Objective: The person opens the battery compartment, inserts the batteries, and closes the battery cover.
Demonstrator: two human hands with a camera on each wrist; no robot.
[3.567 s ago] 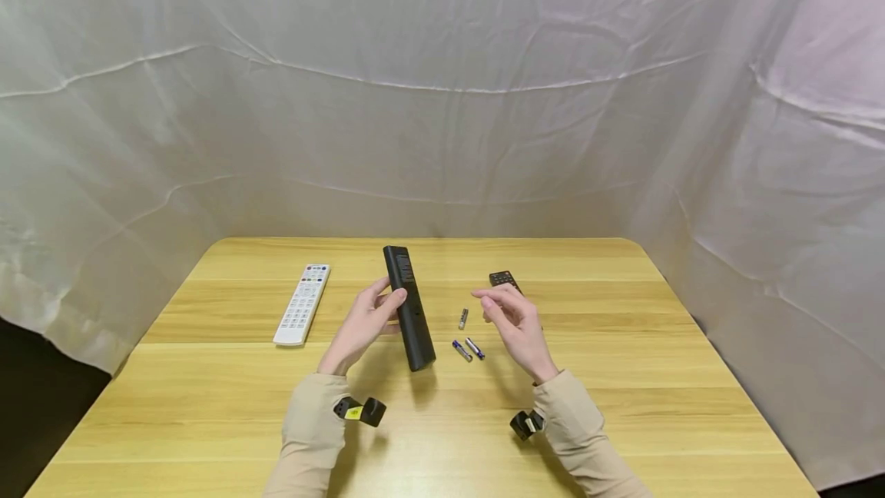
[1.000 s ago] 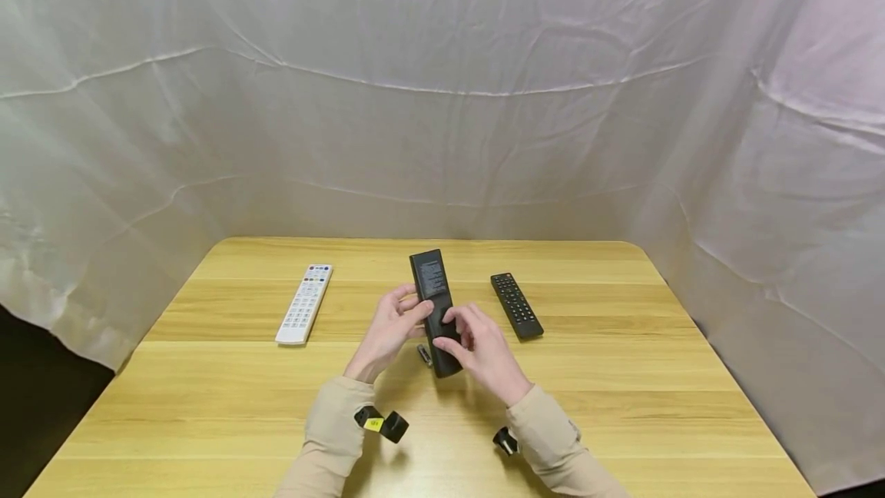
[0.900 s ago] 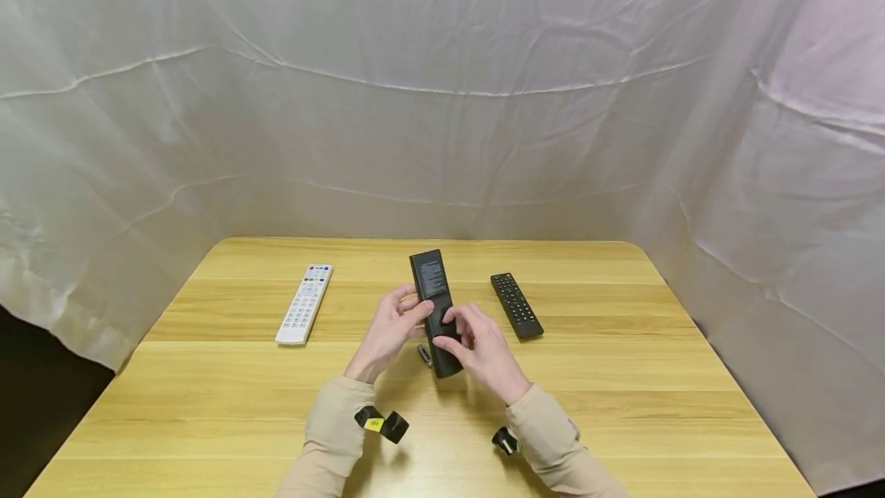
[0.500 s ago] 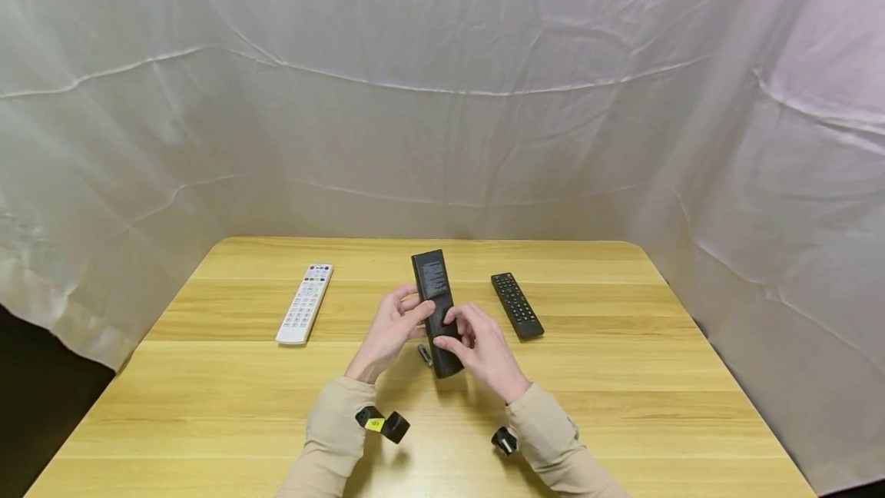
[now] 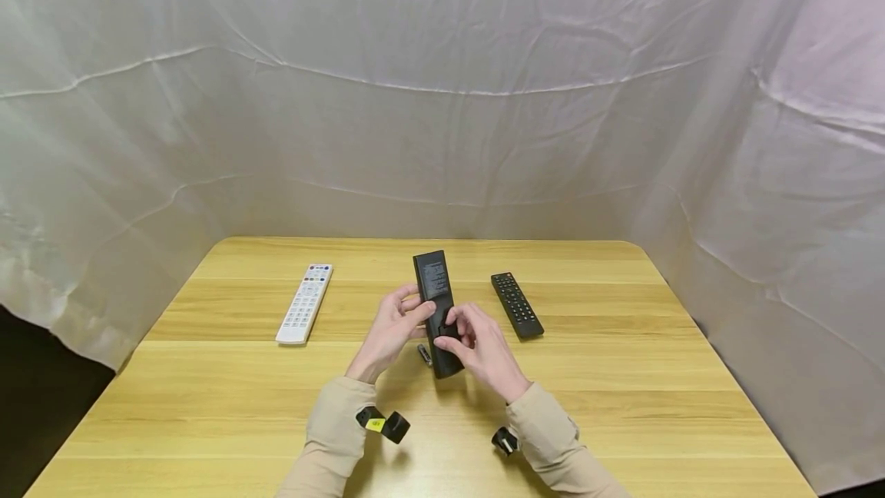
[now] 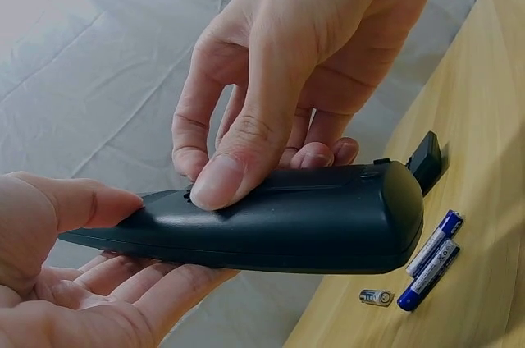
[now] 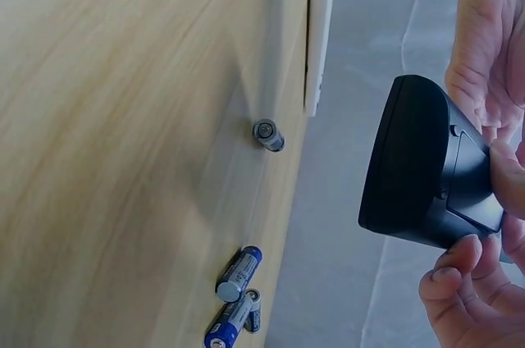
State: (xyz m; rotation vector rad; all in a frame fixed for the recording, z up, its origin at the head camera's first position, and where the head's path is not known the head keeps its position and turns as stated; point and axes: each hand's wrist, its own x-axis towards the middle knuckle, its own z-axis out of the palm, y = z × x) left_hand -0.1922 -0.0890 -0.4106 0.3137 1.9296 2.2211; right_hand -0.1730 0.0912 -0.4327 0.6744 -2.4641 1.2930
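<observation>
My left hand (image 5: 392,333) grips a long black remote control (image 5: 434,275) above the table, back side up, with the thumb on its back. The right hand (image 5: 487,348) has its thumb and curled index finger on the battery cover (image 7: 472,184) in the lower half of that back. A dark gap shows at the cover between these fingertips in the head view. Below the remote, a silver battery (image 5: 425,356) lies on the wood. The left wrist view shows blue-and-white batteries (image 6: 430,274) lying together on the table; the remote hides them from the head view.
A white remote control (image 5: 304,306) lies on the left of the wooden table (image 5: 622,375). A smaller black remote control (image 5: 517,306) lies just beyond the right hand. Pale fabric (image 5: 442,137) hangs behind and at both sides.
Since the earliest frame the remote has moved right, over the batteries, and the right hand has come onto its back. Over the last second the dark gap at the cover has appeared; the hands barely move.
</observation>
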